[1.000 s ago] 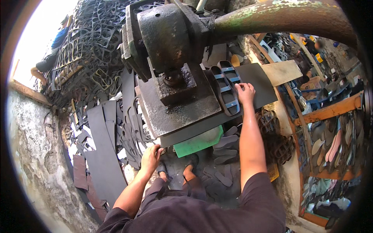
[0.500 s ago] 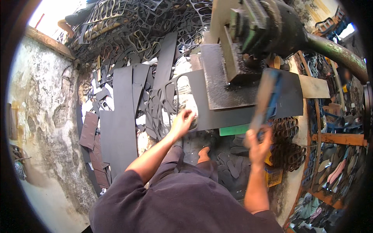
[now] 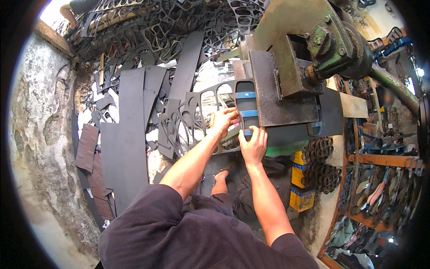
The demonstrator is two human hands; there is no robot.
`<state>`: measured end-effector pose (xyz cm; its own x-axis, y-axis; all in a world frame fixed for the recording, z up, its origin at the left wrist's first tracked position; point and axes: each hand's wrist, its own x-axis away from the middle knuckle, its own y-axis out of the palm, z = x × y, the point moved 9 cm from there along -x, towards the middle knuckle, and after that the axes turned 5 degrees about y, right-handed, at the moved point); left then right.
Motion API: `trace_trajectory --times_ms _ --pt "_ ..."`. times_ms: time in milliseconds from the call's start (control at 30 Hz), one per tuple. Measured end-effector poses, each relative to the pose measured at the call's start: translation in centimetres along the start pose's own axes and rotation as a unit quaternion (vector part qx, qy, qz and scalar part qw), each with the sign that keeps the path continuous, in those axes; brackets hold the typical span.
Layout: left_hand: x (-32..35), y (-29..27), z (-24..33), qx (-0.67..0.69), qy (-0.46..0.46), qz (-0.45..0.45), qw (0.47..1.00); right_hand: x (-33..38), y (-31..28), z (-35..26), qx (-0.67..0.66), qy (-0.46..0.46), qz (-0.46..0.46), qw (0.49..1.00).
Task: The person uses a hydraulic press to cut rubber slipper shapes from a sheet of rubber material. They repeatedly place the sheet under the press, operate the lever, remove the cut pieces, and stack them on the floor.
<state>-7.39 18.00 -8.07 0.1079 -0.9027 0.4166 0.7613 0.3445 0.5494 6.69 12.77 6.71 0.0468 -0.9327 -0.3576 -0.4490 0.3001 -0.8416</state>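
Observation:
A black sheet (image 3: 329, 107) lies under the press's flat metal plate (image 3: 286, 117), its left part punched with sole-shaped holes. A long oval cutting die (image 3: 246, 113) with blue crossbars rests on the sheet at the plate's left edge. My left hand (image 3: 225, 121) has its fingers curled at the sheet's narrow strip beside the die. With thumb and fingers, my right hand (image 3: 253, 145) grips the die's near end. Another blue-barred die (image 3: 316, 128) shows partly past the plate's right edge; the plate hides the rest.
The green press head (image 3: 316, 58) and its thick arm hang over the right side. Long black sheets (image 3: 123, 134) and punched scraps cover the left. Yellow crates (image 3: 301, 199) stand below at right, near racks of soles (image 3: 380, 193). A person's arm (image 3: 67, 17) shows at the far upper left.
My right hand has moved left and set the die it was carrying down on the sheet. My left hand has shifted slightly right and toward the die. The whole view has shifted.

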Motion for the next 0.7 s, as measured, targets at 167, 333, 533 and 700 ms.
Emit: trace_trajectory --times_ms 167,333,533,700 --pt "0.8 0.8 -0.2 -0.001 0.007 0.014 1.000 -0.1 0.1 0.8 0.011 0.013 -0.028 0.999" --pt "2.1 1.4 2.6 -0.019 0.055 -0.002 0.998 4.2 -1.2 3.9 -0.086 0.077 -0.141 0.983" --pt "2.0 2.0 2.3 -0.002 0.064 -0.017 0.998 4.5 -1.3 6.6 -0.067 0.066 -0.100 0.991" --pt "2.3 2.4 2.7 -0.043 0.067 -0.008 0.997 3.9 -1.7 6.8 -0.056 0.058 -0.102 0.992"
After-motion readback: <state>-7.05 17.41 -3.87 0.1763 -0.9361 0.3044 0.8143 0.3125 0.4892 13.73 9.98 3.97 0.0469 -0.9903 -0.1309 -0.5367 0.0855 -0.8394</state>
